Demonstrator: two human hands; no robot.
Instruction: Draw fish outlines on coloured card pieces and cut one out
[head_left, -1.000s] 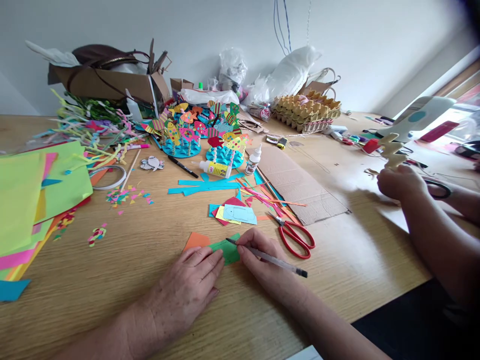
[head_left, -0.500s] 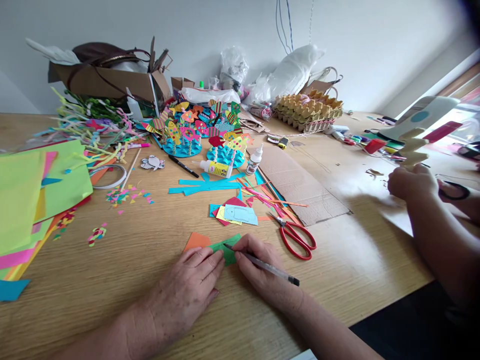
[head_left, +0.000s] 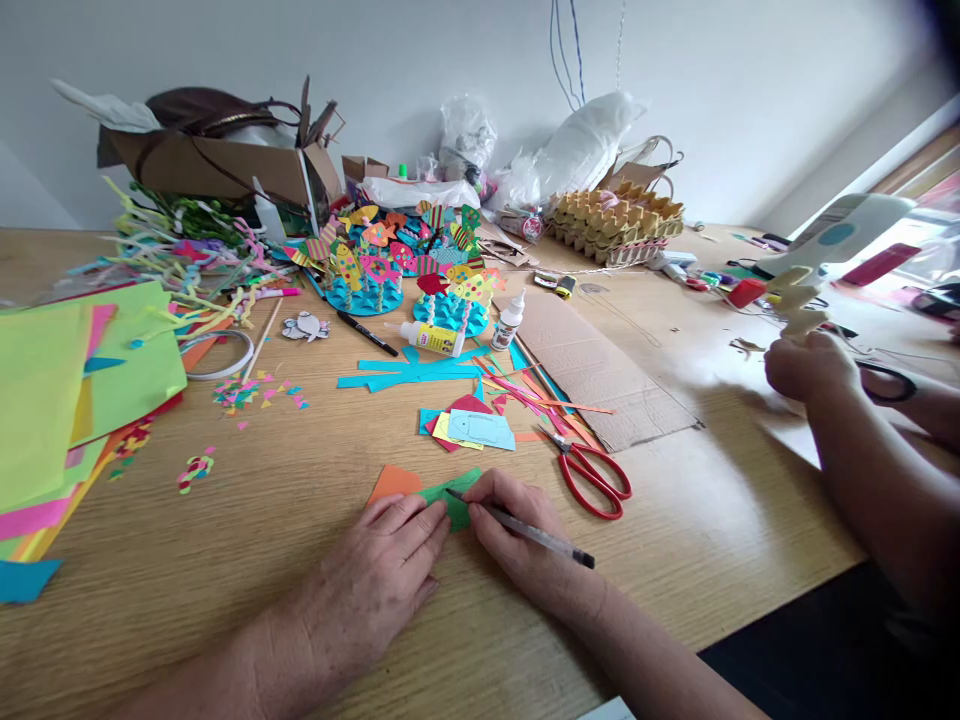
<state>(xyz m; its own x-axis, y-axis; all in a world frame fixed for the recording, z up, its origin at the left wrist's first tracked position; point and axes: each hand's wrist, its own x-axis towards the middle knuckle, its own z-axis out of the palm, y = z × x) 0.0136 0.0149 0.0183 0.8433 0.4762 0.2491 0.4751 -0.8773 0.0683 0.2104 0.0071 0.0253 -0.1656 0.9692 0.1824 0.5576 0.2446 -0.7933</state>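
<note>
A green piece of paper (head_left: 459, 508) lies on the table near me, partly over an orange piece (head_left: 395, 482). My left hand (head_left: 390, 555) rests flat on both pieces, its fingers extended. In my right hand (head_left: 517, 530) is a pen (head_left: 541, 537) with a clear grey barrel and a dark end, its tip touching the green paper. Just beyond are cut papers, with a light blue one (head_left: 482, 428) on top that bears a drawn outline. Red-handled scissors (head_left: 594, 478) lie to the right of my right hand.
Two glue bottles (head_left: 508, 322) and paper fish on blue stands (head_left: 364, 293) are further back. Cardboard (head_left: 600, 370) lies to the right, coloured sheets (head_left: 45, 400) to the left. At far right a co-worker's hand (head_left: 814, 375) holds a cream-coloured piece, with dark-handled scissors (head_left: 889, 382) in the other.
The pen's back end has shifted slightly left while its tip stays on the green paper. The co-worker's hands have moved a little left. My left hand has not moved.
</note>
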